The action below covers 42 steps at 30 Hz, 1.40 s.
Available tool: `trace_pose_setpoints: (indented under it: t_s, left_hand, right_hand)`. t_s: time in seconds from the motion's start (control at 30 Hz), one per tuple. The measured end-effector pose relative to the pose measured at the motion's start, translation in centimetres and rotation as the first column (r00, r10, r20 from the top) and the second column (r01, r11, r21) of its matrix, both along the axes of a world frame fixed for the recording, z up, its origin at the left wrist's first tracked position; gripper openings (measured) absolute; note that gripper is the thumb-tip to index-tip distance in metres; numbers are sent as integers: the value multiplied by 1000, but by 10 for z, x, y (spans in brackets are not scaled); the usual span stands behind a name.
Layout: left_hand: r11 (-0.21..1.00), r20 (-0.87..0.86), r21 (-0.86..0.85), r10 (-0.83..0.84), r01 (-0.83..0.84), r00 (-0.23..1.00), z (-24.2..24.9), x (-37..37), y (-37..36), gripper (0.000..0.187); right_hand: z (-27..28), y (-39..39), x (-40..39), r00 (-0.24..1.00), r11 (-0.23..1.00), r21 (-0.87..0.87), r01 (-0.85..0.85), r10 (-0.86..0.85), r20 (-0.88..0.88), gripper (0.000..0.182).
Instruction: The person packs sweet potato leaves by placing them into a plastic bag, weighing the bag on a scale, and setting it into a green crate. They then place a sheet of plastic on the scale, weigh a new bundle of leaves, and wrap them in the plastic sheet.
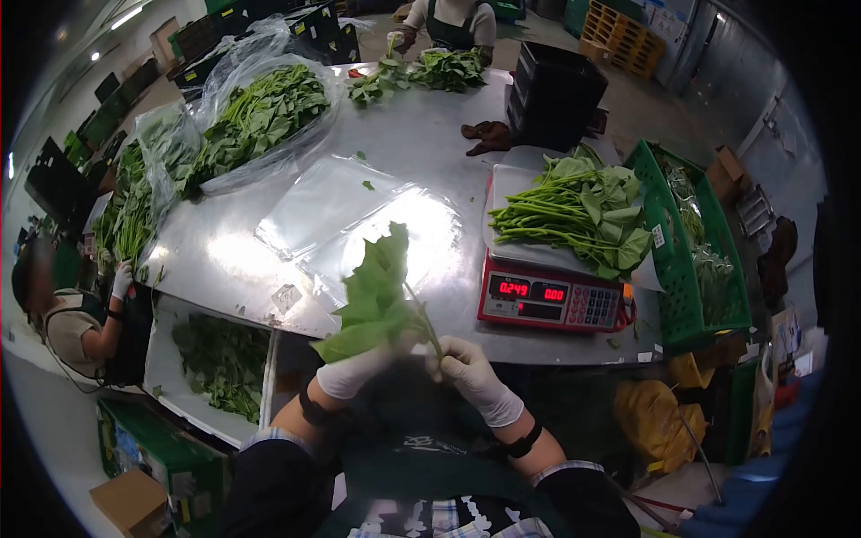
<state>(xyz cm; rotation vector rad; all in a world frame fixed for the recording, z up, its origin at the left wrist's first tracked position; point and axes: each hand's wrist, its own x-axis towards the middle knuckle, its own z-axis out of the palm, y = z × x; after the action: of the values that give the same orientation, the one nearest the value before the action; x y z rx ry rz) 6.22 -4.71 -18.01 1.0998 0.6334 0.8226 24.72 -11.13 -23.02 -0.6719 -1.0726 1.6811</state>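
Note:
A leafy green stem (372,300) with broad leaves stands up in front of me at the near table edge. My right hand (471,372), in a white glove, is closed with its fingers pinching the lower end of the stem. My left hand (363,369), also gloved, is against the leaves; its fingers are blurred and partly covered by them. Beyond my right hand, a red scale (547,300) carries a bunch of leafy greens (578,211) with the stems pointing left. Its display reads 0.249 and 0.00.
Clear plastic bags (323,202) lie on the metal table (426,125). A big bag of greens (260,117) is at the left. Black crates (556,94) and a green crate (668,238) stand right. A white bin (163,350) is below left. Co-workers (457,20) handle greens across and left.

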Motion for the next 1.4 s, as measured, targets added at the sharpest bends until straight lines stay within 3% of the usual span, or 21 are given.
trace_pose_setpoints:
  t_s: [0.03, 0.07, 0.17, 0.2, 0.23, 0.33, 0.43, 0.47, 0.5, 0.57, 0.63, 0.67, 0.7, 0.77, 0.8, 0.83, 0.9, 0.97, 1.1, 1.3, 1.4]
  left_hand:
    - [934, -245, 350, 163, -69, 956, 9, 3, -1, 8]
    - [749, -397, 661, 385, -32, 833, 13, 5, -1, 6]
    - [800, -356, 597, 340, -68, 870, 11, 0, -2, 8]
    - [703, -307, 707, 408, -81, 860, 11, 1, -1, 9]
    - [705, -310, 706, 404, -77, 860, 11, 2, 0, 9]
    - [278, -180, 961, 636, -5, 751, 10, 1, 9, 17]
    - [150, -117, 989, 685, 17, 719, -3, -3, 15, 21]
    - [138, -62, 989, 732, -58, 678, -3, -3, 17, 20]
    - [194, -40, 962, 798, -194, 601, -7, -9, 24, 19]
    - [435, -36, 746, 782, -504, 622, -4, -32, 41, 4]
    - [479, -114, 759, 765, -441, 634, 1, -40, 39, 5]
    - [523, -191, 764, 743, -378, 642, 4, -40, 38, 9]
    - [676, -257, 652, 623, -343, 739, 2, -33, 28, 13]
    - [892, -338, 436, 288, -122, 896, -4, -19, 8, 21]
    - [891, -264, 440, 250, -114, 932, -10, -7, 1, 26]
    - [945, -422, 322, 197, -57, 885, -12, -4, -5, 27]
    - [943, -283, 297, 240, -153, 928, -25, -2, -12, 24]
    - [975, -287, 143, 206, -171, 936, -25, -3, -15, 19]
    - [988, -275, 127, 120, -88, 954, -12, -6, -14, 18]
    - [975, -311, 55, 223, -217, 924, -14, 2, -16, 22]
    - [983, -329, 88, 181, -161, 927, -16, 0, -15, 22]
  right_hand:
    - [-4, 0, -5, 994, 998, -41, -42, 38, -100, 20]
    - [-6, -1, -9, 977, 993, -77, -89, 72, -200, 22]
    - [-4, -3, -15, 978, 989, -121, -88, 63, -197, 26]
    - [-1, -3, -16, 978, 989, -121, -85, 60, -200, 26]
    - [2, -3, -17, 971, 985, -148, -92, 56, -232, 26]
    - [4, -1, -19, 951, 979, -170, -109, 53, -303, 26]
    - [4, 1, -20, 946, 984, -145, -106, 55, -320, 27]
    - [4, 1, -20, 951, 987, -130, -92, 49, -304, 26]
    - [4, -3, -21, 952, 988, -127, -93, 50, -303, 26]
    - [5, -12, -21, 971, 988, -149, -38, 1, -240, 25]
    - [-5, -10, -16, 962, 986, -166, 18, -62, -266, 25]
    - [-5, -7, -14, 977, 978, -165, 131, -156, -147, 24]
    - [-5, -4, -11, 968, 958, -150, 243, -250, -27, 23]
    - [-2, -1, -9, 969, 953, -177, 245, -246, 17, 18]
    - [-2, 1, -12, 949, 950, -70, 305, -296, 110, 17]
    - [-1, 3, -15, 915, 935, 40, 353, -353, 196, 16]
    - [2, 6, -17, 885, 907, 146, 394, -418, 204, 16]
    - [2, 6, -16, 750, 829, 428, 360, -530, 396, 15]
    - [9, 4, -19, 735, 811, 451, 373, -555, 391, 15]
    - [12, 3, -16, 635, 711, 616, 340, -657, 408, 16]
    - [11, 2, -14, 595, 661, 658, 359, -706, 384, 18]
